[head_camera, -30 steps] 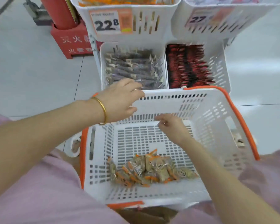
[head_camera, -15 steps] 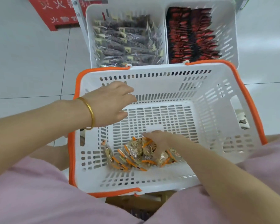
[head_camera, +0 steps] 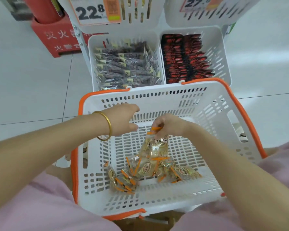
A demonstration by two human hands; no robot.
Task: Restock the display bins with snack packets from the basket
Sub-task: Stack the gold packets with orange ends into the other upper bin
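packet (head_camera: pixel 157 146) in right grip (head_camera: pixel 169 125), over basket (head_camera: pixel 157 91)

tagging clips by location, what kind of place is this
Likely a shop aisle: white slotted plastic display bins of packets, a 22.8 price tag, and a white plastic shopping basket with orange rim.

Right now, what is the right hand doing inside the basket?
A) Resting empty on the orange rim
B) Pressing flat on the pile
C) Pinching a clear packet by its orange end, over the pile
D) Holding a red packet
C: the right hand pinches the orange end of a clear snack packet, which hangs from it over the pile on the floor of the basket.
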